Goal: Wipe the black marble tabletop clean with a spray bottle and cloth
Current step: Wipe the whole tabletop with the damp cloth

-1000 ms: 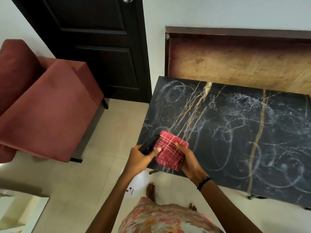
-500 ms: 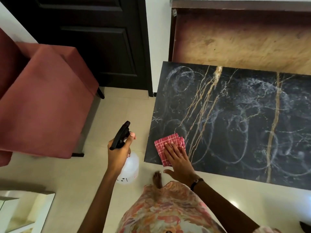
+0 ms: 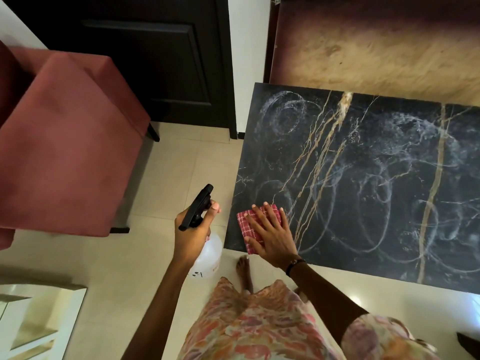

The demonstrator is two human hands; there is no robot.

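Note:
The black marble tabletop (image 3: 363, 183) has gold veins and is covered in whitish swirl marks. A folded red checked cloth (image 3: 245, 220) lies on its near left corner. My right hand (image 3: 270, 233) presses flat on the cloth with fingers spread. My left hand (image 3: 193, 231) holds a clear spray bottle (image 3: 207, 258) with a black trigger head over the floor, just left of the table's edge.
A red upholstered armchair (image 3: 65, 157) stands to the left. A dark door (image 3: 155, 55) is behind it. A wooden board (image 3: 376, 45) leans on the wall behind the table. A glossy low surface (image 3: 33, 320) sits at bottom left. Beige floor tiles lie between.
The cloth went from both hands down onto the table's near left corner. My right hand now lies flat on it. My left hand drew the spray bottle away to the left.

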